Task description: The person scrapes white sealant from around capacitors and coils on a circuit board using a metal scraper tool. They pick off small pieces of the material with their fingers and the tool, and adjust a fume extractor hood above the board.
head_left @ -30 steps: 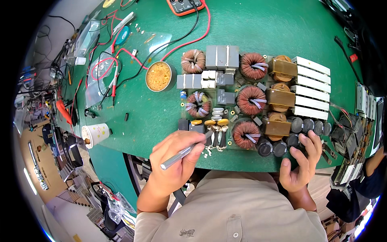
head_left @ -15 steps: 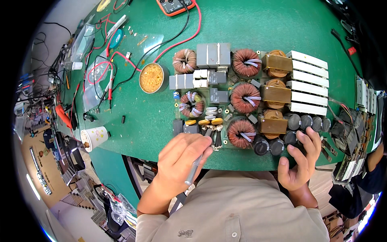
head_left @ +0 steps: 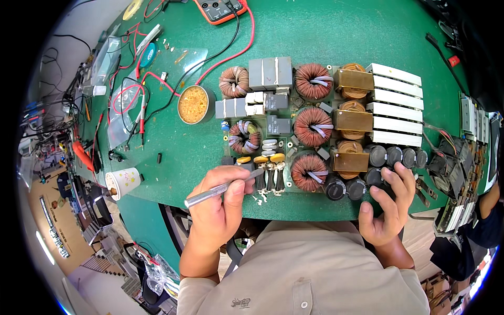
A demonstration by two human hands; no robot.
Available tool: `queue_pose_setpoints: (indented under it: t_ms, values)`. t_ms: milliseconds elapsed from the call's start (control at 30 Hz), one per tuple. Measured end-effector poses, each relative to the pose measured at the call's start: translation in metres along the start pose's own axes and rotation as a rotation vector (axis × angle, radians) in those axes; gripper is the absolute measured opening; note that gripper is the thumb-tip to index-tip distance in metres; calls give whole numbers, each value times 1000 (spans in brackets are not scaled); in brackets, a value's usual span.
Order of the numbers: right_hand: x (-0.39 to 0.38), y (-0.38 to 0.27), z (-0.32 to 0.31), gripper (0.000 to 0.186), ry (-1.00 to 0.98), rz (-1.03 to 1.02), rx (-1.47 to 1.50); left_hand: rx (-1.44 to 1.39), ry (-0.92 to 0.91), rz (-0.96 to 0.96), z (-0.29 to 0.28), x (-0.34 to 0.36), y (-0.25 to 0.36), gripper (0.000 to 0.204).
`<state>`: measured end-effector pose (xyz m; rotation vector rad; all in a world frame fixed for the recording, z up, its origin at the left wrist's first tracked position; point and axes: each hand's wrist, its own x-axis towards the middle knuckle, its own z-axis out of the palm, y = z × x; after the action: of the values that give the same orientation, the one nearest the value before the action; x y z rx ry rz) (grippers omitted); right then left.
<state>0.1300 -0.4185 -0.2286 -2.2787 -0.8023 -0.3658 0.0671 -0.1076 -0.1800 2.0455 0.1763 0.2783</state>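
Note:
A circuit board (head_left: pixel 286 147) crowded with parts lies before me on the green bench. My left hand (head_left: pixel 219 197) is closed round a slim silver rod-shaped tool (head_left: pixel 210 193). Its flat dark tip rests near the board's front left corner, beside black upright parts (head_left: pixel 270 180) topped with white filler. White crumbs (head_left: pixel 259 199) lie just below them. At the front right, my right hand (head_left: pixel 387 207) has its fingers apart and curved, fingertips at the black round capacitors (head_left: pixel 374 177). Copper-wound ring coils (head_left: pixel 313 127) and white heat-sink bars (head_left: pixel 395 108) fill the rest of the board.
A metal tin (head_left: pixel 196 104) with yellowish-brown contents stands left of the board, and a paper cup (head_left: pixel 123 182) sits further left. Red and black test leads run from an orange-edged multimeter (head_left: pixel 219 9). At the right are a stack of boards and wires (head_left: pixel 452 168).
My left hand has drawn back slightly and turned, so the tool now lies across the fingers, pointing right. White crumbs at the board's edge have come into sight. My right hand stays nearly still.

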Motion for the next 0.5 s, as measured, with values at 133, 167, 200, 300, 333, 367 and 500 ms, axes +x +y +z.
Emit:
queue_pose_setpoints:
  t_ms: [133, 167, 200, 300, 333, 367, 500]
  values:
    - [0, 0, 0, 23, 0, 5, 3, 4, 6, -62, 1, -2, 2, 13]
    - [0, 0, 0, 23, 1, 6, 5, -6, 13, -69, 2, -4, 3, 13]
    - [0, 0, 1, 23, 1, 5, 4, -17, 21, -75, 4, -4, 3, 12]
    - [1, 0, 1, 24, 3, 5, 5, 122, -26, 117, 6, -3, -3, 10]
    - [1, 0, 0, 24, 4, 5, 5, 143, -38, 128, 7, -2, -2, 10]
    - [1, 0, 0, 24, 4, 4, 6, 162, -48, 139, 8, -1, -1, 10]
    - [1, 1, 1, 24, 11, 0, 14, 86, -17, 130, 6, -6, -12, 10]
